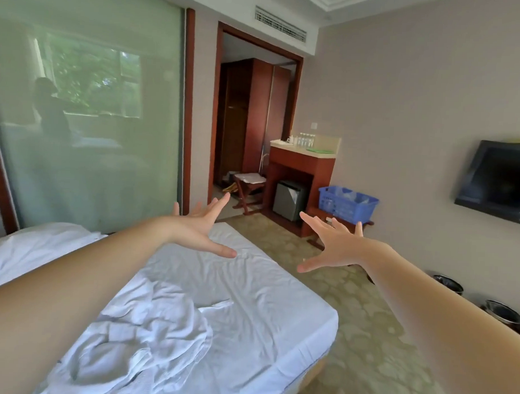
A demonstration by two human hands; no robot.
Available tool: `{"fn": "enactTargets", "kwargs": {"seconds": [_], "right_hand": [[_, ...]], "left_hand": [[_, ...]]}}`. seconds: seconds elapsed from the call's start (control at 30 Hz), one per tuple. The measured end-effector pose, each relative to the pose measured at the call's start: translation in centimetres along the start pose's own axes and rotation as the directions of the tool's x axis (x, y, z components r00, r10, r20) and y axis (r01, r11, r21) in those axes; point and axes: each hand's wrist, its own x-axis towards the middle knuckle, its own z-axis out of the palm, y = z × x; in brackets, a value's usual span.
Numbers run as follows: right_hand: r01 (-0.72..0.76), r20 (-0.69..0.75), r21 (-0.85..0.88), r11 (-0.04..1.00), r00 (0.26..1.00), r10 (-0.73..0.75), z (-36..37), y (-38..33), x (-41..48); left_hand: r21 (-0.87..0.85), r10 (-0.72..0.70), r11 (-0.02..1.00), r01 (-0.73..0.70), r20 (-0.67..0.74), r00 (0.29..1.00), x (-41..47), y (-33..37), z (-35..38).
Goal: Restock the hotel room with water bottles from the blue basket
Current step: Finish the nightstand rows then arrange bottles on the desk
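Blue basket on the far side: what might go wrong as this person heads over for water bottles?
1. The path runs between the bed and dark bins on the floor; a foot could catch either.
2. The blue basket sits on a low wooden stand; pulling things out may tip it.
3. The counter already holds bottles, so new ones could knock them over.

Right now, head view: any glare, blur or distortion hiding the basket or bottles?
Head view: the wide-angle lens tilts the doorway and stretches the frame edges; the glass wall carries soft reflections, no hard glare; the blue basket is clear, its contents pale and indistinct; the bottles on the counter are tiny and soft; left hand and right hand are sharp.
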Motion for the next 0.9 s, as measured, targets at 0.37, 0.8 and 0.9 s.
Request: {"fn": "enactTargets", "kwargs": {"seconds": [0.37, 0.8, 0.9], "right_hand": [[-0.064, 0.004, 0.339, 0.939, 0.998, 0.067, 0.9, 11.5, -1.5], [0.109, -0.254, 0.929, 0.352, 0.882, 0.396, 0.7, 12.5, 1.2], [0.102, -0.209, 0.959, 0.263, 0.883, 0.420, 1.3, 13.2, 1.5]], "left_hand": [[-0.178, 0.202, 0.966, -0.187, 0.070, 0.977, 9.0, 9.7, 3.0], [-0.806, 0.133, 0.487, -0.336, -0.312, 0.941, 16.1, 16.7, 5.8], [-0.907, 0.056, 0.268, -0.325, -0.322, 0.945, 18.0, 17.5, 6.5]]}}
